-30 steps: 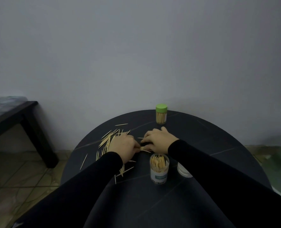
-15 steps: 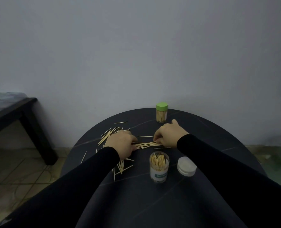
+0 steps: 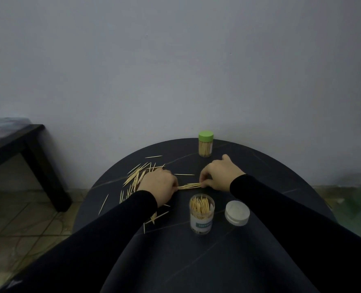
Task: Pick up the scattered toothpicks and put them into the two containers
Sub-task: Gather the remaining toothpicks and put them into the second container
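A small bundle of toothpicks [image 3: 189,185] lies flat on the round black table [image 3: 260,170] between my hands. My left hand [image 3: 159,185] pinches its left end and my right hand [image 3: 218,175] pinches its right end. Scattered toothpicks [image 3: 136,176] lie to the left of and partly under my left hand, with a few more [image 3: 154,217] near my left sleeve. An open clear container [image 3: 201,213] full of upright toothpicks stands in front of the bundle. A second container with a green lid [image 3: 205,145] stands at the table's far edge.
A white lid [image 3: 236,212] lies right of the open container. A dark low table [image 3: 16,144] stands at the left over a tiled floor. A grey wall rises behind the round table.
My hands have drawn apart, the right one moving right and away, uncovering the toothpick bundle stretched between them. The white lid has come into full view.
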Motion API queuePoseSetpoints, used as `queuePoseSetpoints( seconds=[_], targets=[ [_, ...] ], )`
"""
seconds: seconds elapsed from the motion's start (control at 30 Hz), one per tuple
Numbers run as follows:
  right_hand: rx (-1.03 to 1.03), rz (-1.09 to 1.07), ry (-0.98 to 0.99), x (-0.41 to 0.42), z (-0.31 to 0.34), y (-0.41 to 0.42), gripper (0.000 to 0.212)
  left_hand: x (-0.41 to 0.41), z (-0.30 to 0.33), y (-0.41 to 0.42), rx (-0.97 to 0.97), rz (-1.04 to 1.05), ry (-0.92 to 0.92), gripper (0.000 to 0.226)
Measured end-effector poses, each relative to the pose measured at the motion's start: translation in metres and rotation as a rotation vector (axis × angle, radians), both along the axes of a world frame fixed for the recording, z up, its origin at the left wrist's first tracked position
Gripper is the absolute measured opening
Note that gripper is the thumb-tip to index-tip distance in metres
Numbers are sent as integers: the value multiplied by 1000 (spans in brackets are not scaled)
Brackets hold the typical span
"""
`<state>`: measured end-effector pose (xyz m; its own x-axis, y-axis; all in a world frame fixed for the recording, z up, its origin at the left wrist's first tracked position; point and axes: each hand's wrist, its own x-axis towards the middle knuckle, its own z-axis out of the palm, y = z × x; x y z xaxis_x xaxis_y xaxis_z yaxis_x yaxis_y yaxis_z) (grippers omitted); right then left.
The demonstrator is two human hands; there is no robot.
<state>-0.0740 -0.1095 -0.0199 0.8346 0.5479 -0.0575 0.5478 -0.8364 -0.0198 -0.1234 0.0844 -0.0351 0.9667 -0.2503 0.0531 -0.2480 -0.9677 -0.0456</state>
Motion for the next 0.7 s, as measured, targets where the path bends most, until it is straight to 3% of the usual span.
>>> queuePoseSetpoints(
  seconds=[0.23,0.43,0.7],
  targets=[
    [-232,58,-133,-4,-7,9,15,-1,-5,-7,54,22,-24,24],
    [-143,33,-185,-11,-4,7,14,-3,-6,-9,91,-14,-59,27],
    [21,-59,-162,-19,-2,2,12,-4,-3,-2,-39,26,-118,22]
  ],
)
